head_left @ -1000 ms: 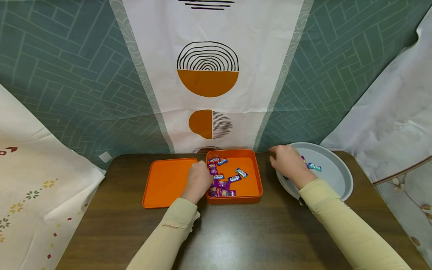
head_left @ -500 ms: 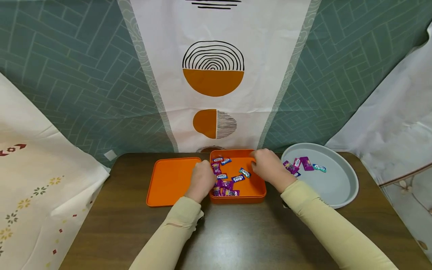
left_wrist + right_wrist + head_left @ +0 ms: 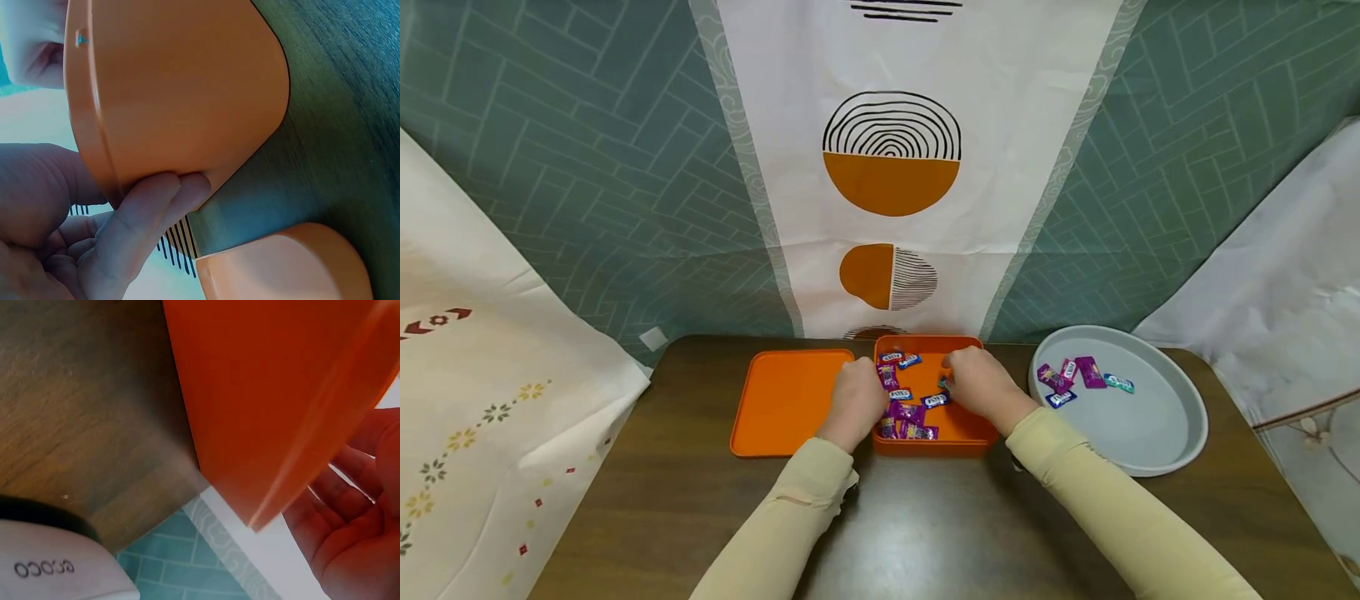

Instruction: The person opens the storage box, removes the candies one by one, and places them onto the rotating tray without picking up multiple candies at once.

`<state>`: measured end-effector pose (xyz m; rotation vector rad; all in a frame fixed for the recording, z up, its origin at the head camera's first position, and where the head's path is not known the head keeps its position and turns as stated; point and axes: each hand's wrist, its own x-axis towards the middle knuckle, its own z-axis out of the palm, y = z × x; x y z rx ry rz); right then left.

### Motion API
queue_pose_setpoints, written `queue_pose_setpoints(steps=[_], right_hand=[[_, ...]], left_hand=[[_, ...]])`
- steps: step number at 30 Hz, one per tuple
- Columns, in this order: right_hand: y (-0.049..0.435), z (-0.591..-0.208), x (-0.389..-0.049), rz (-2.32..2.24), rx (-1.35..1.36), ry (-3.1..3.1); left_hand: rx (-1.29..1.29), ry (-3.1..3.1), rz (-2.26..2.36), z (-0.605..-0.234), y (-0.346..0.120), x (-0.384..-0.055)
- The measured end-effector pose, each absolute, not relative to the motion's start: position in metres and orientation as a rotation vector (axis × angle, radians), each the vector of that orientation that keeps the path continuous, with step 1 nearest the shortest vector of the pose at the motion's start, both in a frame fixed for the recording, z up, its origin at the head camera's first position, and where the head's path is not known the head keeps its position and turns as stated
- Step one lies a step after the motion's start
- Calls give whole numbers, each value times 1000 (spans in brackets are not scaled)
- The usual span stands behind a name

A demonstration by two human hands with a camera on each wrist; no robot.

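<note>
While the box (image 3: 934, 447) is set near the middle of the worktop's (image 3: 895, 533) far edge, its left wall is pinched by the left grip (image 3: 856, 402); two fingertips are seen on the outer face in the left wrist view, another digit is part-hidden behind the rim. Right grip (image 3: 981, 382) is reached over the right wall into the box, fingers curled. Teal sweet (image 3: 943, 383) is mostly covered at its fingertips; whether it is pinched can't be told, tips are hidden in the right wrist view.

Other boxed sweets are bunched mainly along the left wall: red one (image 3: 891, 357) toward the far-left corner, purple ones (image 3: 907, 412) lower down, dark blue one (image 3: 936, 401) nearer the middle.

Flat orange tray (image 3: 790, 404) is placed left of the box, toward the worktop's far-left corner. Round grey dish (image 3: 1150, 433) is placed at the far-right corner, apart from the box. Five sweets are held in it, grouped toward its left and far side: two purple, one pink (image 3: 1068, 370), one blue (image 3: 1062, 399), one teal-green (image 3: 1118, 383). Lettering is printed on its outer wall. Both arms are covered by pale yellow sleeves (image 3: 1120, 492).
</note>
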<state>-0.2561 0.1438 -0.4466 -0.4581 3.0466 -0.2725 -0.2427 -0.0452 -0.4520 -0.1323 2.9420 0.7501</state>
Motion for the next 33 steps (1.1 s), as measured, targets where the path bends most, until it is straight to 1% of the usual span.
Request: queue_pose_setpoints(steps=[14,26,33], right_hand=[[143,-466,-256,-206,-438,3013],[140,-469,-255,-180,-418,2987],[142,-467,-256,-151,-454,2968]], left_hand=[[-154,2918,816,-451,-45,-242],[-161,2915,812,-453,-46,-243],[-160,2911,785,-452,-44,-244]])
